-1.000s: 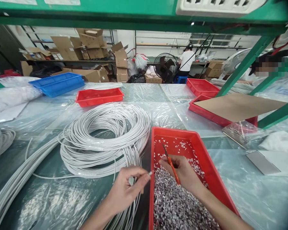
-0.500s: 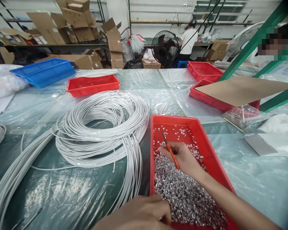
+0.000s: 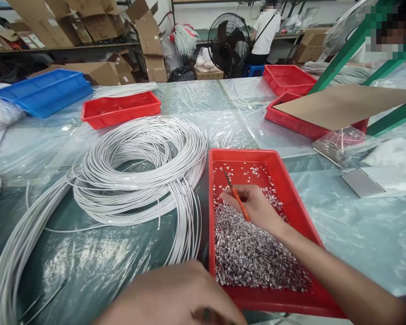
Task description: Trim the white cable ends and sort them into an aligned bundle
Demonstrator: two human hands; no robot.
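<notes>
Right: 1 orange tool (image 3: pixel 238 201) being gripped by right hand (image 3: pixel 255 205) over red tray (image 3: pixel 292 198) | Left: left hand's (image 3: pixel 179 298) hold being hidden — cannot tell | Progress: many metal pieces (image 3: pixel 253 257) being left loose in tray, white cables (image 3: pixel 189 153) being left coiled alongside — completed share not being shown

white wall (image 3: pixel 198 13) | cardboard boxes (image 3: pixel 101 26) on rear shelf (image 3: pixel 88 47) | 1 black fan (image 3: pixel 228 40) | 1 blue stool (image 3: pixel 251 70)

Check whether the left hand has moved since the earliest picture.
Yes, toward the camera: the left hand was about midway along the left wall of the closest red tray; now it is by that tray's near left corner.
</notes>
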